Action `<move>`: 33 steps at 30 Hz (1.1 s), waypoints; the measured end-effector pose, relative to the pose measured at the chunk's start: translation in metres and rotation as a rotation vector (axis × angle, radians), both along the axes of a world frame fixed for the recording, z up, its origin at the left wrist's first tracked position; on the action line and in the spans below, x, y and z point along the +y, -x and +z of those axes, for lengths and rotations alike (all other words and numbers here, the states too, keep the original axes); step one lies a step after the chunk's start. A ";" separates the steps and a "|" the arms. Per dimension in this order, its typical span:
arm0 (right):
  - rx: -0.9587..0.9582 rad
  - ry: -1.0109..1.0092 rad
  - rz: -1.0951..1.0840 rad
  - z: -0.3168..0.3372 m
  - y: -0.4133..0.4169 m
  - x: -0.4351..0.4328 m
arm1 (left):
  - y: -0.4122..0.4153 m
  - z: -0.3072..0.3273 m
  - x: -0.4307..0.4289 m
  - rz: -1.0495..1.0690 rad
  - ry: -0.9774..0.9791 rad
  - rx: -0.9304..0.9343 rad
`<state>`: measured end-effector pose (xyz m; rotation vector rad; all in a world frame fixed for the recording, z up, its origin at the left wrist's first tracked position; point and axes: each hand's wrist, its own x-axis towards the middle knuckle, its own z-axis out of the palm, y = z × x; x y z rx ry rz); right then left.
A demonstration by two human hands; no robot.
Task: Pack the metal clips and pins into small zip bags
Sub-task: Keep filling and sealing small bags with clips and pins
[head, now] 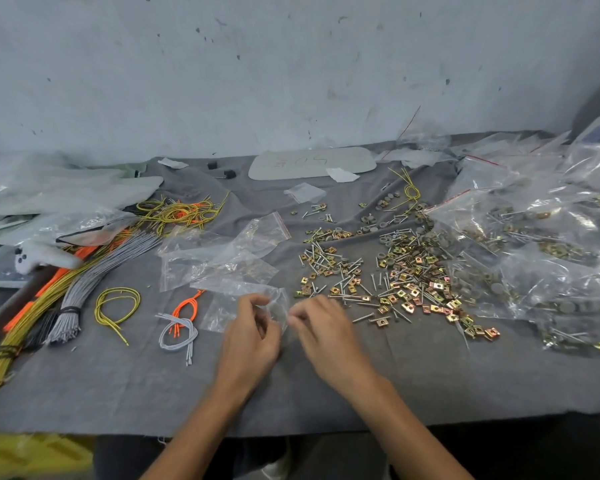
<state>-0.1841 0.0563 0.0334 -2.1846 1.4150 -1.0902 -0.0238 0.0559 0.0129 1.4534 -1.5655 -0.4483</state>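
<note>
Using loose heap of metal clips and pins [395, 271] as reference: brass-coloured square clips mixed with silver pins and grey washers, lying spread on the grey cloth [326, 393] over the desk

Gripping one small clear zip bag [278, 301] with both hands, just left of the heap's near corner, close to the nearest clips but off them. Pinching bag edge with left hand [252, 329], fingers curled round the plastic. Pinching same edge with right hand [324, 329], fingertips bunched, knuckles up, nearly touching the left. Bag contents: cannot tell, plastic crumpled and blurred

Left of heap, beyond the held bag: loose stack of empty zip bags [219, 258], overlapping, one with a red seal strip [284, 226]

Right of heap, touching its edge: big pile of filled clear bags [534, 258], clips and pins visible inside

Further left of heap: short orange cords [187, 306], grey cords [179, 334], a yellow cord loop [118, 303], then a tied grey bundle [94, 275] and yellow bundle [14, 341], well apart from heap

Behind heap, near the wall [291, 64]: flat grey plate [312, 162] with faint red writing, unreadable
</note>
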 end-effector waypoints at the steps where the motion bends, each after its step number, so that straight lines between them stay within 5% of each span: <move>1: 0.063 -0.017 0.024 0.001 -0.007 -0.002 | 0.000 0.000 0.001 0.000 0.002 -0.003; 4: 0.303 -0.065 0.015 -0.003 -0.018 -0.006 | -0.001 -0.003 0.001 0.011 0.001 -0.005; 9: 0.222 -0.024 -0.098 -0.004 0.021 -0.002 | 0.000 -0.002 0.001 0.004 0.015 -0.013; 13: 0.347 -0.095 -0.308 0.002 0.084 -0.011 | 0.001 -0.003 0.000 0.008 0.020 -0.025; 17: 0.511 -0.234 -0.228 0.009 0.105 -0.014 | 0.001 -0.003 0.001 0.000 0.027 -0.027; 26: 0.672 -0.171 -0.250 0.010 0.087 -0.026 | 0.000 -0.004 0.000 0.002 0.024 -0.025; 33: 0.595 -0.195 -0.211 0.021 0.066 -0.021 | 0.000 -0.003 0.002 0.004 0.023 -0.010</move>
